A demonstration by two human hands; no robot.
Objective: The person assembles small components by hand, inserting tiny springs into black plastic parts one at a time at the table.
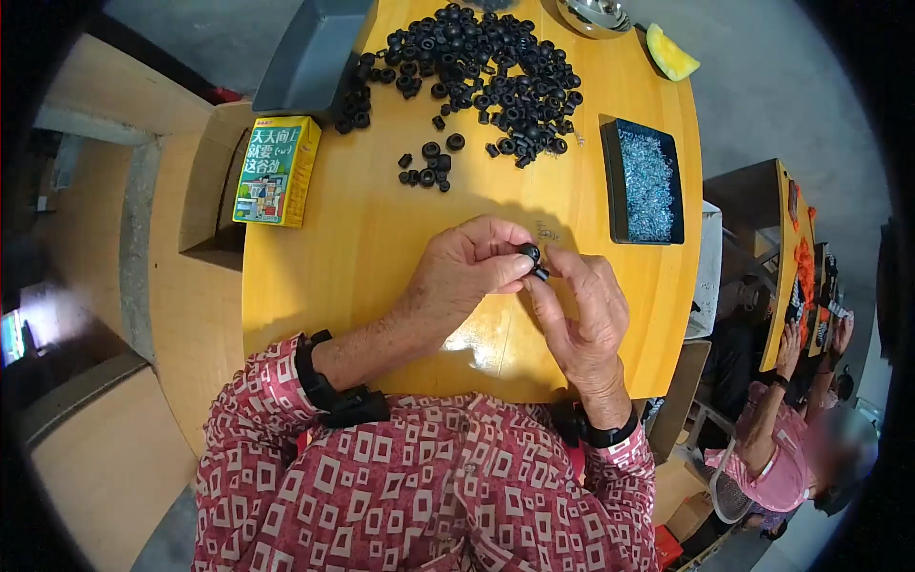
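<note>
One round black part (528,252): in the left hand (462,267), thumb and forefinger pinched on it.
Right hand (589,310): thumb and forefinger slightly parted at a small black cylinder (540,273) beside that part; from where I stand, I cannot tell whether they grip it.
Black pile (457,57): on the table (334,248), beyond the fingers.
Black tray (615,191): right of the fingers, holding small shiny pieces (648,186).

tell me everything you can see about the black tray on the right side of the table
The black tray is a shallow, open rectangle with raised walls, probably plastic. It sits flat on the yellow wooden table near the right edge, its long sides running away from the person. Many small shiny, silvery-blue pieces cover its floor, too tiny to identify. The right hand is apart from it.
</note>
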